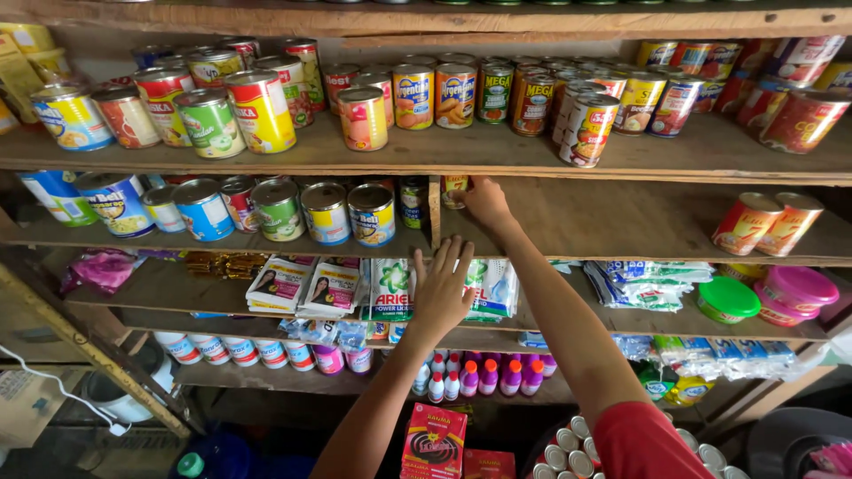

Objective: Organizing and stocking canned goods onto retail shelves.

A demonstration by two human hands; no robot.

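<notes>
Two bare hands raised at wooden shop shelves [621,226]: left hand [441,293] loose, fingers spread, empty, below the shelf edge; right hand [486,204], higher and nearer, fingers closed on a small upright yellow-labelled tin can [455,190] just left of it; bare shelf board beyond.

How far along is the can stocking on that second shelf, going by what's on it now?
Done: the second shelf's left side is full of cans. In hand: the right hand holds a small can just right of the divider; the left hand is open below. Left: that side holds only two orange cans, and loose cans wait below.
</notes>
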